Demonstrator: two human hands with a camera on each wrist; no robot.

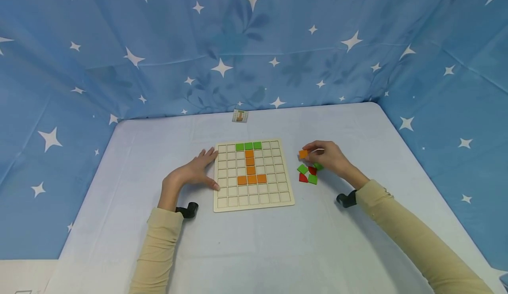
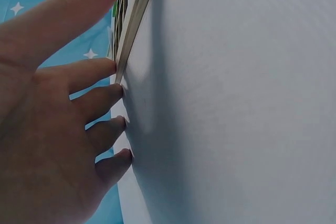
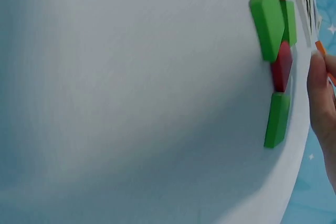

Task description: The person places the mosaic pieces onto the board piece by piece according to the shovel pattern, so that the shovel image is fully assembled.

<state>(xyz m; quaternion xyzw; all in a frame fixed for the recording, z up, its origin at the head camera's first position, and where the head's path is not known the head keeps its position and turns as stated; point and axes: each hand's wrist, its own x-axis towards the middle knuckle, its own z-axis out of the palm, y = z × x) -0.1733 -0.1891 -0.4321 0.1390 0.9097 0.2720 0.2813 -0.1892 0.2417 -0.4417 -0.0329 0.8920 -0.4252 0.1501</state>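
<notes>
A pale grid board (image 1: 234,201) lies on the table, with three green tiles (image 1: 248,146) in its top row. Below them, orange tiles (image 1: 251,170) form an upright column and a short horizontal row. My left hand (image 1: 192,169) rests spread at the board's left edge; in the left wrist view its fingertips (image 2: 116,92) are right by the board's side. To the right of the board, my right hand (image 1: 327,156) pinches an orange tile (image 1: 303,154) between thumb and fingers. Loose green tiles (image 1: 312,179) and red rounded-edge tiles (image 1: 303,178) lie just below that hand.
A small picture card (image 1: 240,116) with a grid pattern lies behind the board, near the table's back edge. A blue curtain (image 1: 222,29) with white stars surrounds the white table (image 1: 254,250). Each wrist carries a black camera mount (image 1: 347,199).
</notes>
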